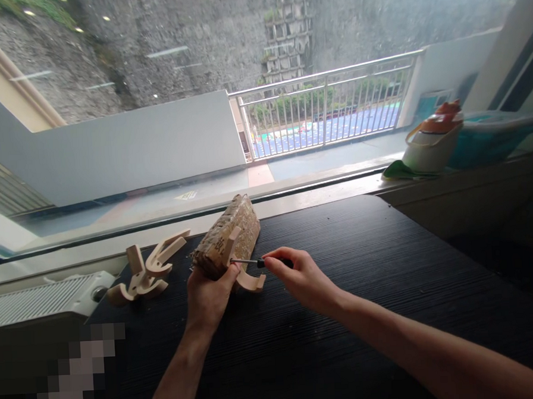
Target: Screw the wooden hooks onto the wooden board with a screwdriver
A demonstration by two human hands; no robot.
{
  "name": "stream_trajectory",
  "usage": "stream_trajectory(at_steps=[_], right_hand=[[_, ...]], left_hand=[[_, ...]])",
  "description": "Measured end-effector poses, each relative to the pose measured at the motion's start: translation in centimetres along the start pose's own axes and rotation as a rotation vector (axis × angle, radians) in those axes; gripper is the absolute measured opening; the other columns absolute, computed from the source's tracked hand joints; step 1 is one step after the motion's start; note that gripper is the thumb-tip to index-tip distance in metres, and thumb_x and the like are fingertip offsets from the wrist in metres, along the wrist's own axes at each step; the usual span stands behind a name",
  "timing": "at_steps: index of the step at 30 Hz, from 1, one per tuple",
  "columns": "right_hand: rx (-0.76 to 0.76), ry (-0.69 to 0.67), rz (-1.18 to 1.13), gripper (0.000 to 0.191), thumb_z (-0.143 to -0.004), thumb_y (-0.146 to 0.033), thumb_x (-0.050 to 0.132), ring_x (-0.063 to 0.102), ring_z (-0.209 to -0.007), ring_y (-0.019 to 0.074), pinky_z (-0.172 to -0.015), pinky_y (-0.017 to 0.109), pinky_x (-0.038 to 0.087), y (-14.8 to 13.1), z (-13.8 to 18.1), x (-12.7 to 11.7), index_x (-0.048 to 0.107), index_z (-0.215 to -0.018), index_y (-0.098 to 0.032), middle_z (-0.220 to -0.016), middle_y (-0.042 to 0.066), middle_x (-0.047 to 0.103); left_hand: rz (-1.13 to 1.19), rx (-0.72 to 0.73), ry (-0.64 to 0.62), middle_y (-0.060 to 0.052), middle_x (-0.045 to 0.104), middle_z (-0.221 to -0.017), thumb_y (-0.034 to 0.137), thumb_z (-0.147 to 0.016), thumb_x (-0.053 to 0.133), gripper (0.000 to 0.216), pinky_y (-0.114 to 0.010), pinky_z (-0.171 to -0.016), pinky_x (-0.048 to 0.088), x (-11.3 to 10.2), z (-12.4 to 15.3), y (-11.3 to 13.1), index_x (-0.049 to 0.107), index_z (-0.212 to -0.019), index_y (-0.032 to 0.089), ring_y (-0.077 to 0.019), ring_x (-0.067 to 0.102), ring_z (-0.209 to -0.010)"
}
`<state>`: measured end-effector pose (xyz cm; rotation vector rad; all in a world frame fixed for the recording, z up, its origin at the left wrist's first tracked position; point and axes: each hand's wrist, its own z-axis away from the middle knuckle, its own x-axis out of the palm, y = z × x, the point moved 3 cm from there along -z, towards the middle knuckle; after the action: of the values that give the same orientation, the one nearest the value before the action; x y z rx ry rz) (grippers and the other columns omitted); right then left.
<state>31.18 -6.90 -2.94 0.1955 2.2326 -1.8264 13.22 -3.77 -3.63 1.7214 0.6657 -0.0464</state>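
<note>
My right hand (299,272) is closed around the dark handle of a screwdriver (248,261). The shaft points left, and its tip meets a pale wooden hook (252,281) that lies against the side of a rough, bark-covered wood block (227,231). With my left hand (211,294) I grip the near end of the block; the thumb presses by the hook, close to the screwdriver tip. Fingers under the block are hidden. Any screw at the tip is too small to make out. Dark marks show on the block's near face.
Several loose wooden hooks (145,274) lie in a pile at the left of the black table (345,332). A white radiator (52,297) stands beyond the left edge. On the windowsill at right are a bottle with an orange top (433,140) and a teal basket (491,143).
</note>
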Motion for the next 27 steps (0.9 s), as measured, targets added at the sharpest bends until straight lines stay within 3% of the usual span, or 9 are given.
stream_trajectory(at_steps=[2, 4, 9, 13, 17, 20, 23, 25, 27], right_hand=[[0.029, -0.049, 0.005, 0.035, -0.088, -0.039, 0.042, 0.052, -0.061, 0.0101, -0.053, 0.021, 0.037, -0.1, -0.1, 0.0, 0.064, -0.088, -0.013, -0.072, 0.002, 0.062], [-0.053, -0.045, 0.153, 0.03, -0.086, -0.039, 0.045, 0.055, -0.066, 0.0114, -0.058, 0.022, 0.038, -0.6, 0.0, -0.3, 0.063, -0.093, -0.016, -0.077, 0.002, 0.064], [-0.488, -0.004, 0.73, 0.026, -0.087, -0.029, 0.046, 0.054, -0.065, 0.0111, -0.057, 0.023, 0.034, -2.1, 0.7, -1.1, 0.057, -0.111, -0.024, -0.083, 0.001, 0.061], [-0.691, -0.001, 0.924, 0.028, -0.091, -0.022, 0.04, 0.05, -0.06, 0.0094, -0.052, 0.022, 0.03, -2.3, 1.0, -1.2, 0.055, -0.115, -0.026, -0.077, 0.0, 0.058], [-0.575, -0.008, 0.703, 0.026, -0.091, -0.027, 0.041, 0.053, -0.064, 0.0097, -0.057, 0.022, 0.035, -1.8, 0.9, -0.7, 0.06, -0.108, -0.02, -0.08, 0.002, 0.062], [-0.298, 0.009, 0.271, 0.028, -0.088, -0.034, 0.044, 0.055, -0.067, 0.0105, -0.062, 0.022, 0.039, -1.0, 0.3, -0.6, 0.062, -0.101, -0.016, -0.083, 0.003, 0.065], [0.007, -0.046, -0.024, 0.034, -0.087, -0.04, 0.045, 0.049, -0.056, 0.0088, -0.051, 0.02, 0.036, -0.2, -0.4, -0.5, 0.065, -0.09, -0.012, -0.068, 0.001, 0.061], [0.055, -0.087, -0.037, 0.037, -0.086, -0.042, 0.043, 0.046, -0.053, 0.0082, -0.049, 0.02, 0.034, -0.2, -0.6, -0.6, 0.065, -0.086, -0.012, -0.064, 0.0, 0.058], [-0.019, -0.059, 0.098, 0.034, -0.085, -0.042, 0.046, 0.05, -0.058, 0.0095, -0.053, 0.021, 0.036, -0.7, -0.6, -1.0, 0.065, -0.089, -0.015, -0.068, 0.001, 0.061]], left_hand=[[-0.014, 0.008, 0.003, -0.006, 0.074, -0.081, 0.029, -0.06, 0.071, 0.028, -0.032, -0.07, 0.054, 0.0, -0.1, -0.1, 0.069, -0.085, 0.014, -0.0255, 0.069, -0.079], [-0.009, -0.004, 0.0, -0.006, 0.074, -0.081, 0.029, -0.061, 0.071, 0.028, -0.032, -0.069, 0.054, 0.0, -0.3, -0.3, 0.069, -0.085, 0.014, -0.0254, 0.069, -0.079], [0.052, -0.018, -0.023, -0.006, 0.074, -0.083, 0.032, -0.061, 0.071, 0.034, -0.031, -0.066, 0.054, 0.2, -0.4, -1.0, 0.069, -0.09, 0.014, -0.0247, 0.069, -0.077], [0.11, -0.025, -0.058, -0.007, 0.074, -0.084, 0.033, -0.06, 0.072, 0.036, -0.031, -0.067, 0.054, 0.4, -0.4, -1.4, 0.069, -0.09, 0.013, -0.0241, 0.069, -0.077], [0.097, -0.024, -0.054, -0.007, 0.074, -0.082, 0.032, -0.06, 0.072, 0.034, -0.03, -0.065, 0.055, 0.2, -0.2, -1.0, 0.069, -0.088, 0.012, -0.0239, 0.069, -0.075], [0.041, -0.014, -0.04, -0.006, 0.074, -0.079, 0.03, -0.06, 0.072, 0.03, -0.029, -0.063, 0.055, 0.1, 0.0, -0.4, 0.07, -0.086, 0.013, -0.0236, 0.069, -0.074], [0.003, 0.012, -0.019, -0.005, 0.075, -0.079, 0.029, -0.059, 0.073, 0.029, -0.029, -0.065, 0.055, 0.1, 0.1, 0.2, 0.07, -0.085, 0.014, -0.0237, 0.07, -0.075], [0.008, 0.019, -0.009, -0.005, 0.075, -0.079, 0.029, -0.06, 0.073, 0.029, -0.029, -0.065, 0.056, 0.1, 0.2, 0.3, 0.07, -0.084, 0.014, -0.024, 0.07, -0.075], [0.025, 0.004, -0.008, -0.006, 0.075, -0.079, 0.029, -0.06, 0.072, 0.028, -0.029, -0.065, 0.056, 0.3, 0.1, 0.1, 0.07, -0.084, 0.014, -0.0243, 0.07, -0.075]])
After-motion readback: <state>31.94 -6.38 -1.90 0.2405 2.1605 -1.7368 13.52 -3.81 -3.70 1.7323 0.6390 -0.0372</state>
